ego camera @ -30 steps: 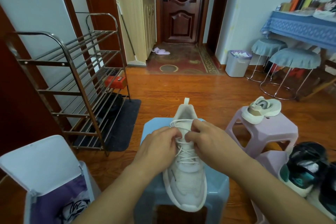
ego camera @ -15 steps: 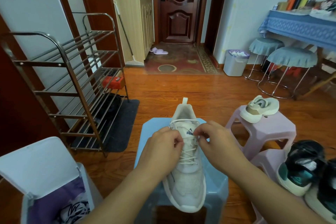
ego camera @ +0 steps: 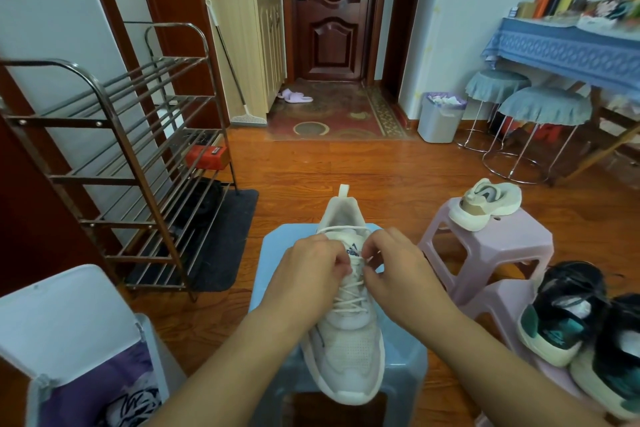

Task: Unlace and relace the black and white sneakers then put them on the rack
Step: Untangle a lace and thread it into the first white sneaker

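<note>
Blue stool (ego camera: 273, 246) under white sneaker (ego camera: 349, 350); pink stool (ego camera: 502, 246) under cream sneaker (ego camera: 485, 204).

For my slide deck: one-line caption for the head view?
Both hands, left and right, pinch the laces of a white sneaker on a blue stool.

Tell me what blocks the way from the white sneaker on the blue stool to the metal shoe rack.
Nothing visible does. The white sneaker sits on the blue stool, and the metal shoe rack stands to its left across bare wooden floor. The rack's upper shelves look free; a red box occupies a lower one.

Bare forearms, no sleeves visible
</note>
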Motion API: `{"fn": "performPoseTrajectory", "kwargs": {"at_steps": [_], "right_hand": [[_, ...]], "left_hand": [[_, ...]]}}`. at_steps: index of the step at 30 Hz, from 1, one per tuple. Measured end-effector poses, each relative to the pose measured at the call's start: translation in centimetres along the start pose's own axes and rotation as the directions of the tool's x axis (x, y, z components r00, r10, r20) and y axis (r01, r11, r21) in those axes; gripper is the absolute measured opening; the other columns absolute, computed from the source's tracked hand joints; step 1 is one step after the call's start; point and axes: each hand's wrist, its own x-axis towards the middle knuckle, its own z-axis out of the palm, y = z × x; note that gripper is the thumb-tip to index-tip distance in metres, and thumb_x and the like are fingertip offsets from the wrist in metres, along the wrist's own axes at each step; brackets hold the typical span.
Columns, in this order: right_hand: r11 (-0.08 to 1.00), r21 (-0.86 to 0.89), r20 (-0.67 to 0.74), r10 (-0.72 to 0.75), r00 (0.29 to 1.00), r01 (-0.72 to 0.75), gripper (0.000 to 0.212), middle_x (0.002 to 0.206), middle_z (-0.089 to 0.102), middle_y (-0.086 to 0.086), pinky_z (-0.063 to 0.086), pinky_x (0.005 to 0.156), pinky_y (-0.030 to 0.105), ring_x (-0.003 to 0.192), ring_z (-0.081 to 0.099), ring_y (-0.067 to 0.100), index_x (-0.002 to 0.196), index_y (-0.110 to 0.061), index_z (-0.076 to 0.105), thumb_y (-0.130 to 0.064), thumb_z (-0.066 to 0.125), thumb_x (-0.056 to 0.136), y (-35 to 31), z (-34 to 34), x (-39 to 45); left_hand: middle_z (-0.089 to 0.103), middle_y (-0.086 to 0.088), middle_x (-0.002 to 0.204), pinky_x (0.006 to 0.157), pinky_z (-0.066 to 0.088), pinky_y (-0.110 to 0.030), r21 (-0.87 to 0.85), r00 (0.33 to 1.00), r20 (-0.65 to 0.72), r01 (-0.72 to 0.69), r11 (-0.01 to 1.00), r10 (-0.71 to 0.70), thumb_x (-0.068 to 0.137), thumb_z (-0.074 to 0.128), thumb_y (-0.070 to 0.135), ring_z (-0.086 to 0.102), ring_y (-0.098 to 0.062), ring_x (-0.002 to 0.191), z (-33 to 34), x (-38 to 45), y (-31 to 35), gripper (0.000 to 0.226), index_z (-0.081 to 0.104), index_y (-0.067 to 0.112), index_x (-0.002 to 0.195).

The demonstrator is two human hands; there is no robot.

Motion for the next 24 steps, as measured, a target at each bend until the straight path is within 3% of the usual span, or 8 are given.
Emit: {"fn": "performPoseTrajectory", "kwargs": {"at_steps": [4,7,12,14,16,19,22,24], "right_hand": [[0.998,0.016,0.008,0.055,0.998,-0.055,0.022,0.092,0.050,-0.014,0.054,0.075,0.034,0.080,0.058,0.006,0.086,-0.028,0.056,-0.009,0.067,0.085,0.0,0.0,0.0],[0.995,0.033,0.029,0.093,0.995,-0.094,0.023,0.093,0.051,-0.014,0.054,0.079,0.031,0.084,0.059,0.005,0.089,-0.031,0.058,-0.010,0.068,0.086,-0.1,0.0,-0.1],[0.996,0.050,0.046,0.072,0.996,-0.074,0.021,0.096,0.051,-0.017,0.055,0.079,0.029,0.087,0.060,0.004,0.094,-0.032,0.063,-0.013,0.068,0.088,0.3,0.0,-0.4],[0.998,-0.048,-0.003,-0.036,0.999,0.036,0.014,0.097,0.050,-0.013,0.055,0.069,0.029,0.079,0.060,0.007,0.097,-0.027,0.071,-0.016,0.068,0.090,0.2,0.3,-0.8],[0.950,-0.287,-0.043,-0.138,0.990,0.120,0.005,0.095,0.050,-0.006,0.052,0.053,0.032,0.067,0.057,0.015,0.090,-0.021,0.073,-0.017,0.070,0.088,0.0,0.6,-1.0],[0.842,-0.533,-0.021,-0.110,0.994,0.082,0.020,0.083,0.050,0.003,0.043,0.040,0.032,0.062,0.053,0.021,0.071,-0.016,0.064,-0.012,0.083,0.066,-1.2,0.7,-1.1],[0.791,-0.607,0.045,-0.052,0.998,0.069,0.032,0.079,0.060,0.012,0.041,0.038,0.032,0.054,0.054,0.025,0.062,-0.013,0.062,-0.005,0.088,0.045,-2.3,1.5,-1.1],[0.791,-0.609,0.063,-0.028,0.998,0.061,0.027,0.086,0.064,0.010,0.044,0.041,0.034,0.055,0.057,0.025,0.068,-0.013,0.065,-0.007,0.087,0.053,-2.3,1.6,-0.5]], "left_hand": [[0.067,0.017,0.080,0.077,0.055,-0.031,-0.247,0.998,-0.035,0.048,0.968,-0.058,0.083,0.082,0.027,0.063,0.001,0.080,0.7,0.0,-0.5,0.013,0.072,0.032,0.077],[0.067,0.015,0.091,0.084,0.054,-0.032,-0.201,0.999,-0.044,0.004,0.980,-0.013,0.089,0.076,0.023,0.062,-0.002,0.089,1.2,-0.4,-0.5,0.010,0.077,0.033,0.087],[0.069,0.011,0.106,0.091,0.051,-0.030,-0.130,0.998,-0.068,-0.002,0.992,-0.007,0.095,0.066,0.014,0.061,-0.009,0.102,1.2,-1.3,-0.6,0.026,0.075,0.032,0.112],[0.065,0.011,0.097,0.083,0.051,-0.030,-0.117,0.994,-0.114,-0.014,0.993,0.001,0.094,0.066,0.015,0.059,-0.009,0.095,1.2,-1.3,-0.4,0.027,0.069,0.036,0.111],[0.061,0.012,0.090,0.078,0.052,-0.032,-0.104,0.992,-0.127,-0.026,0.994,0.013,0.093,0.066,0.018,0.058,-0.010,0.088,1.5,-1.4,-0.2,0.020,0.063,0.035,0.103],[0.060,0.010,0.084,0.075,0.053,-0.039,-0.088,0.993,-0.114,-0.002,0.996,-0.008,0.093,0.067,0.021,0.058,-0.011,0.083,1.8,-1.3,-0.3,0.017,0.055,0.034,0.092],[0.062,0.011,0.084,0.075,0.053,-0.039,-0.107,0.992,-0.121,0.008,0.994,-0.021,0.092,0.068,0.020,0.058,-0.011,0.084,1.7,-1.3,-0.3,0.019,0.055,0.033,0.091],[0.062,0.012,0.084,0.076,0.053,-0.039,-0.129,0.991,-0.131,-0.002,0.992,-0.015,0.091,0.069,0.018,0.058,-0.010,0.085,1.7,-1.3,-0.3,0.019,0.056,0.032,0.091]]}}
